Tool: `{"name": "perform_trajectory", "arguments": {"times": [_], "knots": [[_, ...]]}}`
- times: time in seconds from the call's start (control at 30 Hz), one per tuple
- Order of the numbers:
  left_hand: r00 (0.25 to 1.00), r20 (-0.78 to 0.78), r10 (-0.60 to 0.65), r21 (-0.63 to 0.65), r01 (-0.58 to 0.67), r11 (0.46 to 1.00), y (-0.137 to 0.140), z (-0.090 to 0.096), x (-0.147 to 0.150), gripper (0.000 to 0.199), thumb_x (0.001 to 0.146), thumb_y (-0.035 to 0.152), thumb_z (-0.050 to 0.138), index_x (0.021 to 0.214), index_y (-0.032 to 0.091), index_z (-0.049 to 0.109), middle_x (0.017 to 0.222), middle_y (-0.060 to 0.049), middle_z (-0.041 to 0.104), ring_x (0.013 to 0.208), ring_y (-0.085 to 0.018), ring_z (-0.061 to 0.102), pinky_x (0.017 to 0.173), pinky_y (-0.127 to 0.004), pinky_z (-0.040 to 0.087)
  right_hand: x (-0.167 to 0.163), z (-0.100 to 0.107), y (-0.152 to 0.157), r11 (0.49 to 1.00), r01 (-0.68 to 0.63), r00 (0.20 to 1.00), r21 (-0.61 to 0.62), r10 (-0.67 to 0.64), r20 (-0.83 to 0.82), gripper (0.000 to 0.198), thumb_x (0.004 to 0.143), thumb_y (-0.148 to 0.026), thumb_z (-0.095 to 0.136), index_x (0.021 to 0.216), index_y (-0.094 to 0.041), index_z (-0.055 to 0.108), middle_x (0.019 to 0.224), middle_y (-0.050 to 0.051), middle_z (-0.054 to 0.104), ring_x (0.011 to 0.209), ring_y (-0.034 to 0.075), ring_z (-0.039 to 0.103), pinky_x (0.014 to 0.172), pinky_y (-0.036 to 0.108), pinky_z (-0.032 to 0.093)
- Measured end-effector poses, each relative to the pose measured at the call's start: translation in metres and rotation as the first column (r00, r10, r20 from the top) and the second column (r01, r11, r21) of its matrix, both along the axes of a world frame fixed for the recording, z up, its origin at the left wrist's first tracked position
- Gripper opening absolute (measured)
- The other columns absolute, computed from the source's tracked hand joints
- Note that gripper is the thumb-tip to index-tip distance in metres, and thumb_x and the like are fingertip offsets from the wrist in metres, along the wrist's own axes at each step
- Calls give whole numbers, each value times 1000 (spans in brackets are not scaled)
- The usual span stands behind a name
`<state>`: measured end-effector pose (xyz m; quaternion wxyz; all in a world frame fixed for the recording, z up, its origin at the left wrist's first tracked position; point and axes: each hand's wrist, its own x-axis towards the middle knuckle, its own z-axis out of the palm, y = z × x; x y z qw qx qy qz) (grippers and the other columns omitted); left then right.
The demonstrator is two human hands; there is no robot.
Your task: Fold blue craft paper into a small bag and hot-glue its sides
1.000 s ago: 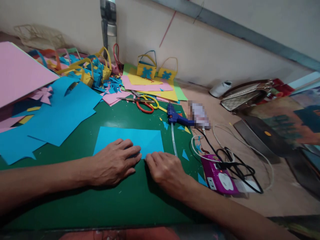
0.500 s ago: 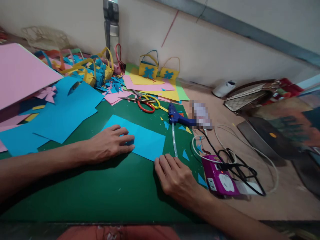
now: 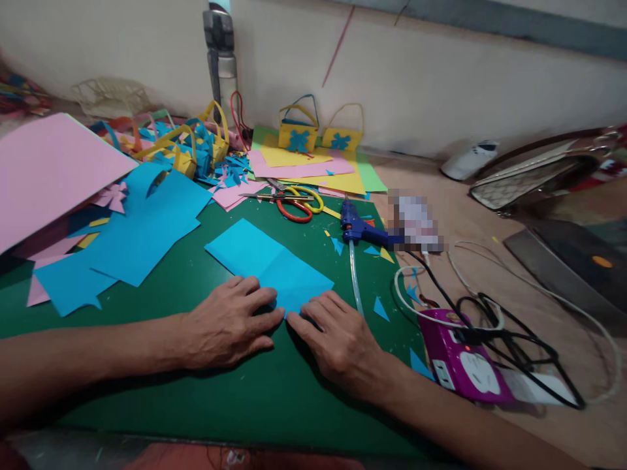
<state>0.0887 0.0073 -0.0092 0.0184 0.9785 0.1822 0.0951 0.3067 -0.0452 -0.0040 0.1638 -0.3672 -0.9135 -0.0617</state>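
Note:
A rectangular sheet of blue paper (image 3: 259,251) lies at an angle on the green board (image 3: 161,398), with a faint crease across its middle. My left hand (image 3: 232,320) rests palm down at its near edge, fingers apart and the fingertips against the sheet. At the near right corner, my right hand (image 3: 337,339) has bent fingers closed over the paper's edge, its thumb close to my left fingertips. Beyond the sheet lie scissors (image 3: 294,212) with red and yellow handles. To the right is a blue glue gun (image 3: 360,228) with a clear glue stick in its back.
More blue paper (image 3: 142,228) and pink sheets (image 3: 53,170) lie at left. Small yellow paper bags (image 3: 297,138) stand by the wall. A purple power strip (image 3: 465,365) with tangled cables, a pixelated phone-like object (image 3: 416,222) and a handbag (image 3: 533,176) are at right.
My left hand has slid right and nearer along the blue sheet, close to my right hand. The right fingers now lie further over the near corner. The camera view has shifted slightly.

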Motion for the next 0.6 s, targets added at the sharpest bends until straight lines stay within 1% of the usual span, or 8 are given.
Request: {"name": "perform_trajectory", "arguments": {"times": [0.07,0.1,0.23,0.33,0.47,0.6], "knots": [[1000,5,0,-3,0,1000,1,0,0,34,92,43,42,114,20,54,104,-9,54,80,-22,44,66,-37,35,2,-1,2,999,0,999,-52,-2,-41,29,92,-12,36,101,-13,64,78,8,58,71,18,45,68,33,36],[1000,8,-4,-5,4,1000,1,0,-1,33,92,42,42,114,20,54,104,-9,55,81,-22,45,66,-37,35,2,-2,3,997,4,998,-75,-9,-60,29,92,-13,36,101,-14,64,78,7,57,71,17,44,68,33,36],[998,25,-50,-8,50,999,0,0,-1,31,92,37,45,113,16,53,109,-10,56,87,-23,47,69,-38,36,1,-3,6,987,14,989,-159,-37,-142,30,93,-14,36,86,-15,65,72,5,54,69,16,42,68,31,34],[998,8,-56,-12,56,998,0,0,-1,31,92,37,45,114,16,52,110,-9,56,89,-24,47,71,-39,36,0,-2,9,971,24,978,-239,-72,-196,28,92,-13,38,76,-15,62,71,3,54,68,15,43,72,32,34],[998,-4,-67,-32,67,997,0,-1,-2,34,93,38,43,119,16,49,112,-9,56,90,-26,47,72,-41,35,-1,3,12,942,90,968,-324,-159,-193,23,90,-15,45,69,-16,56,67,0,51,66,13,43,82,34,32],[997,-1,-73,-48,73,996,1,-3,-3,34,94,37,40,119,16,49,113,-10,55,91,-26,46,74,-42,35,-4,9,14,894,153,961,-421,-235,-149,20,86,-15,51,67,-17,54,66,-2,51,65,12,44,84,35,28]]}}
